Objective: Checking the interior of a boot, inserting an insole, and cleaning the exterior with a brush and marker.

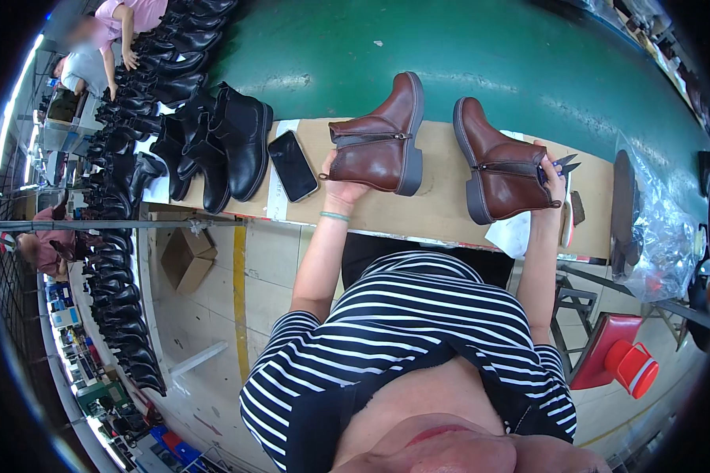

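Long rows of black boots (122, 315) run down the workshop's left side, while a green surface (308, 71) spreads beyond the cardboard-covered counter (443, 177). Near the counter's left end stand more black ankle boots (242, 150), with a dark phone (293, 167) just beside them; a clear plastic bag (663, 229) lies past the right end.

Toward the middle of the counter is the left brown boot (383, 162), its shaft gripped by the left hand (347, 191). Nearer the right end is the right brown boot (506, 177), clasped at the shaft opening by the right hand (554, 189), which also has small dark snips (564, 166) among its fingers. The hands are well apart; whether the boots also rest on the counter, I cannot tell.

Both boots look fairly light, stiff at sole and heel, softer at the shaft; the smooth, glossy upper may slip and mark, so the shaft or heel seems the best hold. Their long axes cross the counter, toes toward its far edge, the right one angled slightly left. Soles face each other, shafts opening outward, zips upward.
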Demonstrator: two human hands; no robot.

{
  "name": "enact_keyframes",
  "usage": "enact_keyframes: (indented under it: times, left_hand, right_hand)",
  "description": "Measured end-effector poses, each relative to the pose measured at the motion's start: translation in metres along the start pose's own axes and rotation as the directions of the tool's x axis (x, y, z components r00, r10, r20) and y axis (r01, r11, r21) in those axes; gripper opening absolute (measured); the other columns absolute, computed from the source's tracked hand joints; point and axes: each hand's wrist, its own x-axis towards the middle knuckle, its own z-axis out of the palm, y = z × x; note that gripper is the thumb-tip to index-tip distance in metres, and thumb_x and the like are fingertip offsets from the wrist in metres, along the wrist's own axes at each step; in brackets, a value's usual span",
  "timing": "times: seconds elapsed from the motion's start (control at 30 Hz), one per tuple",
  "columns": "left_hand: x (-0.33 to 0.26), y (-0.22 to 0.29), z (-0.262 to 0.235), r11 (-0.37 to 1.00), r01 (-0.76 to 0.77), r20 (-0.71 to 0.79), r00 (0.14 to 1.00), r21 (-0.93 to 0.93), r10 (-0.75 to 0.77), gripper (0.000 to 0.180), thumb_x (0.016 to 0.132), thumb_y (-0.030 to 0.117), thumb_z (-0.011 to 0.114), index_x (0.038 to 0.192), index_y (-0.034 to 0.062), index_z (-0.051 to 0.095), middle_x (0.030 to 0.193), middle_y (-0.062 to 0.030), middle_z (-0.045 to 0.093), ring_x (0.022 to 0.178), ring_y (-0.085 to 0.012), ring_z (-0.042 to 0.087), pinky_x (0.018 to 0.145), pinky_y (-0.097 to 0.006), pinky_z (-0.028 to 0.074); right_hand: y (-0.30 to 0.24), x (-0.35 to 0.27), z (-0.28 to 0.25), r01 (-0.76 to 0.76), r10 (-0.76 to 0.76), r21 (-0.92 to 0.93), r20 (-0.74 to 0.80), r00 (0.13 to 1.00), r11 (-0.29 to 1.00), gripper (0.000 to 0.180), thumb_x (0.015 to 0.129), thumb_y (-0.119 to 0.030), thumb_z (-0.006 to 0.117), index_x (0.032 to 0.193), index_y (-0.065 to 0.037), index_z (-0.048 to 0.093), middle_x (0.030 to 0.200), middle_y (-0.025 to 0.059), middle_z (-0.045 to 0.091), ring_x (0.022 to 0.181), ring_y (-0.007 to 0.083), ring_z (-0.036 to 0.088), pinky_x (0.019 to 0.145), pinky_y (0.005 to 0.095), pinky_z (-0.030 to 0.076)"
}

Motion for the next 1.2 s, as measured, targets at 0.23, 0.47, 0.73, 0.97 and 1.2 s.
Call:
enact_keyframes:
  times: [0.23,0.47,0.73,0.97,1.2]
  left_hand:
    - [-0.015,0.023,0.011,0.991,0.101,0.353,0.934,-0.091,-0.062,0.056,0.086,0.027,0.049,0.133,-0.0042,0.049,0.138,-0.0242,0.051,0.122,-0.0387,0.055,0.105,-0.051,0.042]
    - [-0.031,0.027,0.106,0.843,-0.132,0.062,0.991,0.522,0.117,0.070,0.080,0.012,0.050,0.147,-0.0040,0.035,0.129,-0.0202,0.056,0.110,-0.0272,0.061,0.096,-0.036,0.050]
    - [-0.041,-0.037,0.127,-0.471,0.014,0.185,0.908,0.882,0.375,0.127,0.055,0.044,0.092,0.155,0.0109,0.021,0.149,-0.0389,0.014,0.141,-0.0461,0.022,0.112,-0.047,0.030]
    - [-0.062,-0.009,0.085,-0.140,-0.294,0.323,0.897,0.946,0.301,0.129,0.056,0.001,0.087,0.157,0.0122,0.008,0.161,-0.0187,0.001,0.140,-0.0326,0.032,0.112,-0.041,0.036]
    - [-0.057,-0.018,0.070,0.279,-0.310,0.243,0.938,0.909,0.248,0.127,0.057,-0.006,0.084,0.157,0.0101,0.008,0.161,-0.0110,0.006,0.128,-0.0225,0.037,0.114,-0.037,0.031]
  right_hand:
    - [-0.018,-0.008,0.066,0.135,-0.079,-0.459,0.139,0.987,0.878,0.024,0.096,-0.010,0.058,0.116,0.000,0.067,0.071,-0.0085,0.052,0.061,-0.0016,0.042,0.053,0.0164,0.030]
    - [-0.023,0.008,0.127,0.441,-0.003,-0.788,0.487,0.873,0.430,0.018,0.093,-0.009,0.059,0.105,0.000,0.068,0.081,0.0031,0.064,0.070,0.0092,0.056,0.063,0.0269,0.046]
    - [0.013,0.016,0.139,0.139,0.242,-0.746,0.378,0.893,0.652,0.027,0.098,-0.019,0.057,0.112,0.004,0.064,0.096,0.0049,0.068,0.067,0.0078,0.049,0.062,0.0245,0.044]
    - [0.012,-0.002,0.101,0.093,0.179,-0.570,0.402,0.898,0.816,0.028,0.101,-0.014,0.052,0.117,0.006,0.064,0.083,0.0021,0.061,0.059,0.0052,0.042,0.064,0.0227,0.043]
    - [0.016,0.000,0.030,0.012,-0.102,-0.459,-0.172,0.980,0.889,0.026,0.095,-0.015,0.063,0.110,0.006,0.066,0.081,0.0009,0.065,0.066,0.0073,0.060,0.058,0.0180,0.048]
